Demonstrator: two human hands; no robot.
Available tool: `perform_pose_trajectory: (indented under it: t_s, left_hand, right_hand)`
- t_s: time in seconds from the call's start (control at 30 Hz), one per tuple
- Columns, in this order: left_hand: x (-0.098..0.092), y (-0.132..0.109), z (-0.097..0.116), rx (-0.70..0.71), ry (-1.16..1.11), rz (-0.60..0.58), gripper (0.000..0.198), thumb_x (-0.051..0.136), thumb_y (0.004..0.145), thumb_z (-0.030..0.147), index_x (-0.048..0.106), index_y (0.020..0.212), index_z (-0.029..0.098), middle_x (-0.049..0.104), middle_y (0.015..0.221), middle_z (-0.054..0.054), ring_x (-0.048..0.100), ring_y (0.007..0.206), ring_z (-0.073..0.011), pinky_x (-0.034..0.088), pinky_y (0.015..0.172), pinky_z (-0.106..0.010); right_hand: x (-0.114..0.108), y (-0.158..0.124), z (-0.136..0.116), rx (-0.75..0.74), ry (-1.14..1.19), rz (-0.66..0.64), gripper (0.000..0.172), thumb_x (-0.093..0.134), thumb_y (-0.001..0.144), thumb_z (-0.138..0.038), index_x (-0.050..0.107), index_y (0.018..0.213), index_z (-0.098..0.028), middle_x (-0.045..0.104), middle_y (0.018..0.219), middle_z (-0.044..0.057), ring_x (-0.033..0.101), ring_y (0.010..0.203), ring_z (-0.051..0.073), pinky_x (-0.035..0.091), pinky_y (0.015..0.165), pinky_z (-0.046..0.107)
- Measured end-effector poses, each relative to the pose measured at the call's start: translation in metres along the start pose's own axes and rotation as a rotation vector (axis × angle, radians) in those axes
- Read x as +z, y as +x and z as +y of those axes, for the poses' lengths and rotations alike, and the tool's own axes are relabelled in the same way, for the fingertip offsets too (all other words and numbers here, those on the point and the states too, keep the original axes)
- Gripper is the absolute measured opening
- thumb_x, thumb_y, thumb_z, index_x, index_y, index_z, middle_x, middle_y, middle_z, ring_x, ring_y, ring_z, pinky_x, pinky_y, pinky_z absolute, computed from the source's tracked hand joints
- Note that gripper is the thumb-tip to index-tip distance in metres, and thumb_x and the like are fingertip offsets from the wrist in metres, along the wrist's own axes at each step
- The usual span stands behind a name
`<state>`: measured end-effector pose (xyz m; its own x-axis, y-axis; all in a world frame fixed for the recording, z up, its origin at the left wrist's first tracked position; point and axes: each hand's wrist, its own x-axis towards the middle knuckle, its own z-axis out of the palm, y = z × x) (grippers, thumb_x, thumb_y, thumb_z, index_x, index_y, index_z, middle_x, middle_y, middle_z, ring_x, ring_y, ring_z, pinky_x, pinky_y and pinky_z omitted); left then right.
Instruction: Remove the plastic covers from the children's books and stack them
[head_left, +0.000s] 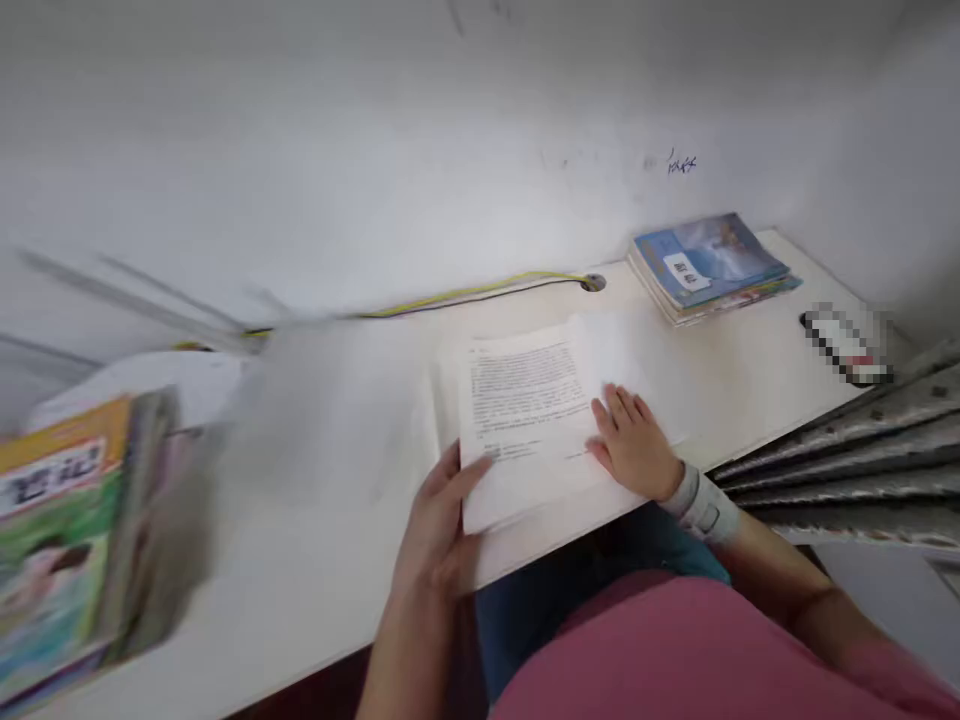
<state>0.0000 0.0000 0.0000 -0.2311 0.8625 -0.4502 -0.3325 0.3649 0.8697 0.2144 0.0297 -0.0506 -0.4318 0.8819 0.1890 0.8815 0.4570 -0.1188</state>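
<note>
We have a printed sheet [525, 400] lying on the white worktop [300, 570], close to the edge nearest us, its lines of text running across the upper part and a few shorter lines lower down. Our left hand [439, 515] is at its lower left edge: that grip is clamped on the paper, thumb over the face, the other fingers partly hidden by the sheet. Our right hand [634, 450] rests palm down at the right side, fingers slightly apart and closed on nothing; a wristband [694, 500] sits behind it.

We judge the step in hand to be steadying and flattening the paper, pinched on one side and pressed on the other. More pale paper shows beyond its upper right corner; whether it is joined to the sheet, we cannot tell.

Any lift or turn of the page from here would, in our judgement, call for raising the right palm first, with the left pinch light enough to spare the edge from creasing. A stack of books [712, 260] lies well apart at the back right, and a blurred pile of books [67, 530] at the far left.
</note>
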Motion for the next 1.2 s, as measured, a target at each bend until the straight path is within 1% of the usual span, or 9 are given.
perform_pose_trajectory:
  t_s: [0.13,0.3,0.47,0.57,0.8,0.87,0.97,1.1,1.2]
  left_hand:
    - [-0.004,0.006,-0.006,0.052,0.022,-0.026,0.072,0.080,0.056,0.020,0.057,0.124,0.020,0.070,0.109,-0.007,0.068,0.092,-0.0230,0.058,0.074,-0.029]
    - [-0.006,0.011,-0.014,0.125,0.019,-0.041,0.074,0.080,0.057,0.020,0.055,0.127,0.020,0.069,0.113,-0.008,0.067,0.096,-0.0238,0.058,0.076,-0.030]
    - [-0.013,0.010,-0.011,0.108,0.030,-0.077,0.083,0.081,0.058,0.023,0.048,0.134,0.020,0.073,0.101,-0.006,0.069,0.087,-0.0225,0.058,0.068,-0.027]
    - [-0.018,0.009,-0.009,0.101,0.041,-0.103,0.086,0.081,0.059,0.026,0.045,0.137,0.020,0.074,0.097,-0.005,0.070,0.085,-0.0219,0.058,0.070,-0.028]
    - [-0.023,0.009,-0.001,0.115,0.098,-0.071,0.085,0.083,0.057,0.026,0.048,0.134,0.020,0.075,0.091,-0.004,0.070,0.077,-0.0198,0.057,0.065,-0.026]
    - [-0.013,0.004,0.011,0.141,0.099,-0.036,0.084,0.083,0.055,0.027,0.050,0.133,0.020,0.074,0.084,-0.003,0.070,0.072,-0.0191,0.056,0.062,-0.025]
    - [0.018,-0.008,0.033,0.250,0.093,-0.032,0.085,0.082,0.058,0.030,0.047,0.134,0.023,0.074,0.081,-0.002,0.069,0.071,-0.0191,0.056,0.062,-0.027]
    - [0.074,-0.020,0.048,0.418,0.174,-0.340,0.073,0.071,0.074,0.043,0.041,0.138,0.027,0.070,0.109,-0.008,0.067,0.097,-0.0230,0.055,0.081,-0.037]
    - [0.096,-0.018,0.039,0.533,0.333,-0.498,0.059,0.054,0.085,0.051,0.042,0.137,0.026,0.060,0.128,-0.012,0.061,0.111,-0.0252,0.048,0.094,-0.044]
  right_hand:
    - [-0.001,-0.001,0.014,0.008,0.041,-0.003,0.052,0.039,0.095,-0.035,0.041,0.139,-0.008,0.036,0.146,0.023,0.033,0.136,0.031,0.031,0.108,0.046]
    - [-0.007,-0.011,0.036,0.026,0.043,0.033,0.051,0.040,0.095,-0.035,0.041,0.140,-0.011,0.037,0.147,0.020,0.032,0.137,0.028,0.031,0.109,0.044]
    - [-0.020,-0.043,0.084,0.194,-0.101,0.070,0.048,0.040,0.095,-0.039,0.050,0.134,-0.013,0.045,0.142,0.018,0.038,0.133,0.031,0.031,0.106,0.050]
    - [-0.023,-0.064,0.106,0.144,-0.179,0.025,0.045,0.042,0.094,-0.039,0.052,0.132,-0.018,0.045,0.143,0.016,0.040,0.132,0.031,0.033,0.104,0.049]
    - [-0.024,-0.075,0.110,0.120,-0.197,0.038,0.044,0.043,0.094,-0.039,0.054,0.131,-0.018,0.047,0.140,0.018,0.042,0.130,0.030,0.036,0.103,0.046]
    - [-0.023,-0.075,0.111,0.113,-0.141,0.052,0.044,0.043,0.094,-0.040,0.056,0.129,-0.017,0.047,0.140,0.019,0.042,0.131,0.031,0.036,0.104,0.047]
    - [-0.024,-0.074,0.115,0.133,0.020,0.082,0.045,0.042,0.093,-0.045,0.059,0.125,-0.017,0.049,0.138,0.019,0.040,0.132,0.033,0.035,0.104,0.051]
    - [-0.034,-0.067,0.126,0.169,0.541,0.149,0.054,0.034,0.093,-0.054,0.058,0.124,-0.017,0.058,0.129,0.017,0.049,0.125,0.028,0.038,0.104,0.048]
    - [-0.044,-0.054,0.133,0.265,0.983,0.187,0.063,0.015,0.095,-0.058,0.051,0.132,-0.021,0.063,0.124,0.012,0.057,0.117,0.024,0.046,0.098,0.044]
